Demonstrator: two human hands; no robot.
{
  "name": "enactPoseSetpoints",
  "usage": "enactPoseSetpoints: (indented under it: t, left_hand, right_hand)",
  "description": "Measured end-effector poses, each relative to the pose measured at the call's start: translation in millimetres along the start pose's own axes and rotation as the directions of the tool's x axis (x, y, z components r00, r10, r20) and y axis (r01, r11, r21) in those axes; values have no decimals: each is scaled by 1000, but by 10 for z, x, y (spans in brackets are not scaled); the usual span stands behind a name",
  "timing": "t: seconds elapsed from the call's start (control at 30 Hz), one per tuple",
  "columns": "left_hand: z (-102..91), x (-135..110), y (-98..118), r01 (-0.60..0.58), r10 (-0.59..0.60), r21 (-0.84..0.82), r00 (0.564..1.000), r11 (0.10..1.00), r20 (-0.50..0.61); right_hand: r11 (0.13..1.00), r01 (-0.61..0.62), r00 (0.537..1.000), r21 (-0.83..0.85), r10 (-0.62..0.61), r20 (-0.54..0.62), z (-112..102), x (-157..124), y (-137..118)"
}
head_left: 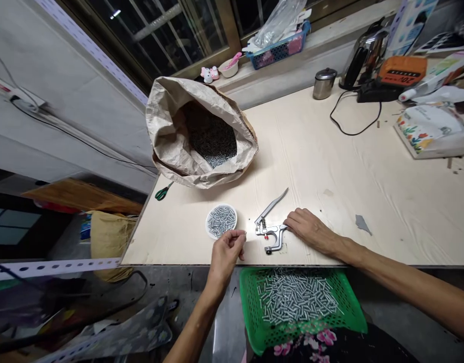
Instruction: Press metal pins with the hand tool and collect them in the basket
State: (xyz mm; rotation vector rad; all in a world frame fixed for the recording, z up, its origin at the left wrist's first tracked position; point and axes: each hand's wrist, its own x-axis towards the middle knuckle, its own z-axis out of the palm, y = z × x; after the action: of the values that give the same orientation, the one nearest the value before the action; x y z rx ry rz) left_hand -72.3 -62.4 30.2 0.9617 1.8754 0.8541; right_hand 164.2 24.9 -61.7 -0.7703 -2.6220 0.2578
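Note:
My left hand (226,247) is closed in a pinch beside the white bowl, with a tiny metal piece just showing at its fingertips. Small silvery metal pins fill the white bowl (221,221). Metal snap pliers (273,232) with a spring and a red tip lie on the table, one handle raised at an angle. My right hand (309,231) has its fingers curled over the end of their lower handle. Below the table edge, a green plastic basket (250,322) holds many longer silvery metal pins.
A large paper sack (164,136) of metal pins stands open behind the bowl. Green-handled scissors (162,192) lie at the table's left edge. A grey scrap (362,223) lies to the right. A lidded metal canister (325,84), kettle (362,53) and tissue pack (428,128) stand further back.

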Motion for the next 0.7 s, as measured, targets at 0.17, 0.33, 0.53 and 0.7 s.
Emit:
enactPoseSetpoints:
  t: [0.17, 0.33, 0.53, 0.7]
  left_hand:
    - [299, 6, -158, 142, -129, -184, 989, 973, 78]
    - [438, 2, -227, 146, -131, -257, 989, 955, 75]
    - [487, -48, -254, 135, -132, -194, 991, 972, 27]
    - [495, -65, -296, 132, -133, -139, 991, 981, 0]
  right_hand:
    - [999, 32, 999, -36, -32, -8, -9, -7, -3]
    - [993, 99, 992, -65, -104, -76, -52, -10, -26]
    - [979, 139, 969, -148, -166, -183, 4, -46, -73]
    - [978, 138, 969, -154, -166, -185, 44, -54, -70]
